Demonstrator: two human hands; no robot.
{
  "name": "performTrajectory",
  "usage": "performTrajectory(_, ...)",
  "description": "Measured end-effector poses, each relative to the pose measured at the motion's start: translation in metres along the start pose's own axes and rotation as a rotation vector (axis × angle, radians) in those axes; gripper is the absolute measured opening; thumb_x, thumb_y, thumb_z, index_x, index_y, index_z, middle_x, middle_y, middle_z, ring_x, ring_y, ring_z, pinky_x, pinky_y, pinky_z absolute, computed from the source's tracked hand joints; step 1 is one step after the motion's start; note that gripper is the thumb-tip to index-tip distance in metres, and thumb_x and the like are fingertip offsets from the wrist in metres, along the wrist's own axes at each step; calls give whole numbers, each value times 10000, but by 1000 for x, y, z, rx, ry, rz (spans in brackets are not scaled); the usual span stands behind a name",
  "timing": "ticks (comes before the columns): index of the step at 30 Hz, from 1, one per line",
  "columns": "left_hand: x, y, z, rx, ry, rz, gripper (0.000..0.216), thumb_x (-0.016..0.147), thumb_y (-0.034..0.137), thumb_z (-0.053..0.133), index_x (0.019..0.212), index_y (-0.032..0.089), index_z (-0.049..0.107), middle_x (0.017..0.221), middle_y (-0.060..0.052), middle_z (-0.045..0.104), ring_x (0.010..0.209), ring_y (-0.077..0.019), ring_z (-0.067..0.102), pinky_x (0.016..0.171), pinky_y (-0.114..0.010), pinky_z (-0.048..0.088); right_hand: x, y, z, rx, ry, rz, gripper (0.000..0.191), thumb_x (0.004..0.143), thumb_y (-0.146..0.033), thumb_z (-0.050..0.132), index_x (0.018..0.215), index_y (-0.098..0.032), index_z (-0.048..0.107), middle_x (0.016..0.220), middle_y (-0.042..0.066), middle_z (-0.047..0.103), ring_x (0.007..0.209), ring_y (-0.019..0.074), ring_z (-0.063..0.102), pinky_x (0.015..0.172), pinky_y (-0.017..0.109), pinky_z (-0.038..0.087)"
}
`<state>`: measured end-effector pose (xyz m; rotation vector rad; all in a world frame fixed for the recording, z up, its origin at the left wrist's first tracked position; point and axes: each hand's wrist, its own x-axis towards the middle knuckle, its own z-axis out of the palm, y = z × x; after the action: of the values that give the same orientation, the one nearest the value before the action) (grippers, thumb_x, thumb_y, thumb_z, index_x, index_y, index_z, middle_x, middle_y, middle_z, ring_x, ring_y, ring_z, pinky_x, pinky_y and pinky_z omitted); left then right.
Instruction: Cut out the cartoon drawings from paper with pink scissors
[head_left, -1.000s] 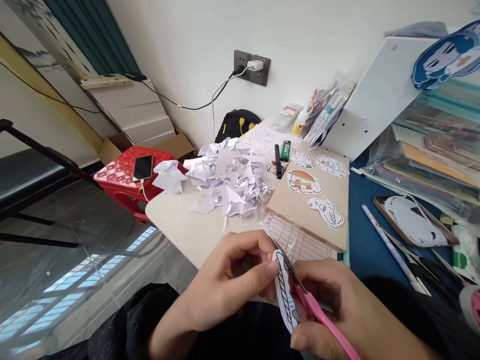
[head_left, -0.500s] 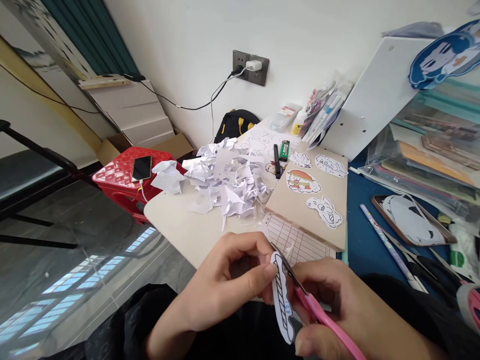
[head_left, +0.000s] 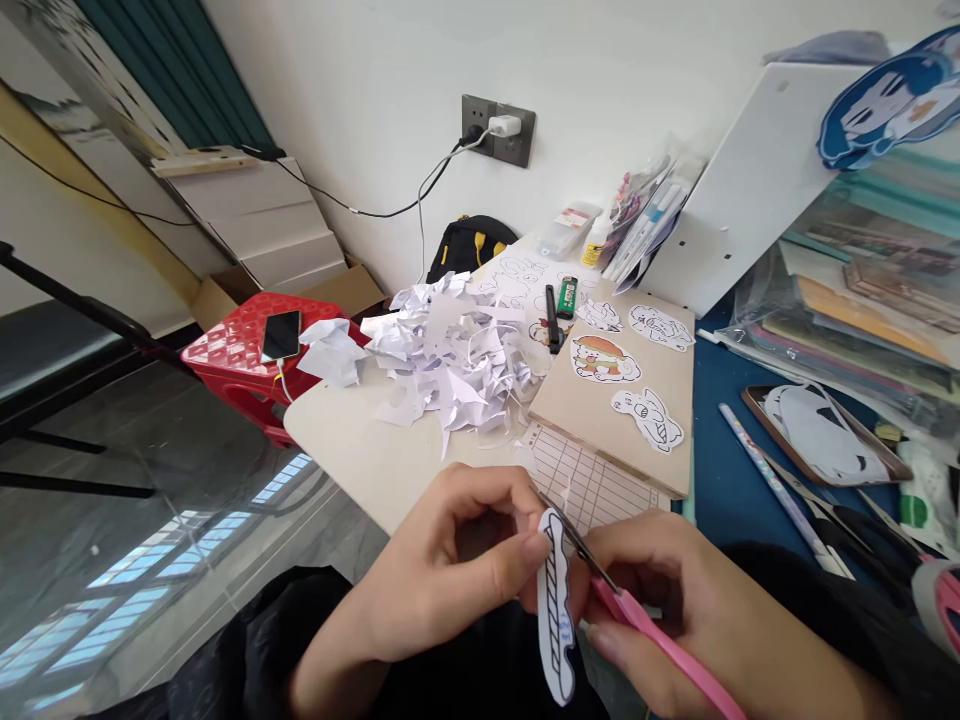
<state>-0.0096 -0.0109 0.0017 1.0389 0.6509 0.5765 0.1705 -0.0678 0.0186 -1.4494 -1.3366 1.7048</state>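
My left hand [head_left: 457, 560] pinches a narrow paper cutout [head_left: 553, 620] near its top, between thumb and fingers. The cutout hangs almost upright and carries a black outline, slanted stripes and small blue marks. My right hand [head_left: 690, 610] grips pink-handled scissors [head_left: 637, 615], fingers wrapped round the handles. Their metal blades point up and to the left, beside the cutout's upper right edge and close to my left fingertips. Whether the blades touch the paper is hard to tell. Part of the handles is hidden by my right hand.
White paper scraps [head_left: 457, 350] are heaped on the table [head_left: 360, 440]. Several drawn cutouts lie on a beige board [head_left: 577, 410], with a gridded mat [head_left: 592, 480] below. A tray [head_left: 832, 440] and black scissors [head_left: 855, 535] lie right; a phone [head_left: 282, 336] rests on a red stool [head_left: 225, 335].
The cutout has turned slightly, its lower end swinging left and its face showing more. My right thumb has shifted up along the scissor handles. Both hands keep their hold.
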Motion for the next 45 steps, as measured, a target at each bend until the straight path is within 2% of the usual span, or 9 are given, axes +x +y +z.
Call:
performTrajectory(5,1,2,1,-11,1,-6,298,775,390,742,699,133,612,574,1,589,528,-97,517,515,-173,426,0,-1,-3,17,-40,11,148,635,-70,539,687,-147,654,589,-30,554,538,119,470,515,219,400)
performTrajectory(8,2,4,1,-46,5,34,263,771,350,761,692,141,622,596,13,601,548,-86,525,539,-156,432,0,3,-3,9,-46,-28,136,648,-67,542,689,-151,641,572,-44,520,531,114,452,502,210,390)
performTrajectory(12,6,3,2,-62,-45,120,159,801,271,741,735,156,654,656,6,658,617,-107,595,598,-168,470,4,7,1,-29,41,-120,104,679,-73,563,679,-167,606,558,-59,493,515,108,433,483,199,372)
performTrajectory(14,9,2,2,-48,-31,149,117,796,219,744,739,157,661,660,9,671,617,-107,600,598,-167,472,5,9,3,-55,92,-144,110,700,-65,569,684,-172,591,562,-62,487,513,105,425,482,198,364)
performTrajectory(18,9,2,5,-49,33,144,147,841,156,688,698,152,653,636,13,678,597,-101,617,584,-159,474,5,12,6,-74,83,-141,122,716,-57,565,694,-178,565,582,-54,490,535,115,448,499,211,374)
performTrajectory(23,9,3,7,-64,25,136,188,879,164,639,692,152,638,632,1,687,601,-125,651,589,-186,497,4,13,5,-57,78,-136,104,717,-86,574,679,-182,560,572,-53,477,524,115,421,488,225,348)
performTrajectory(31,8,2,8,-41,16,142,206,881,204,636,683,161,599,605,3,662,581,-132,631,565,-202,485,2,6,4,-1,78,-93,60,663,-135,594,697,-180,572,597,-50,484,551,127,461,521,222,396)
performTrajectory(38,11,1,5,-62,-22,135,222,872,233,655,676,153,587,619,1,654,584,-113,604,580,-187,491,3,0,10,75,115,-73,122,664,-60,603,679,-174,564,594,-63,462,549,110,426,522,204,381)
performTrajectory(45,11,2,6,-14,31,137,242,829,275,711,656,163,584,617,1,652,578,-120,594,570,-192,487,4,8,9,23,128,-108,103,698,-85,611,681,-177,570,590,-56,491,543,115,453,513,203,394)
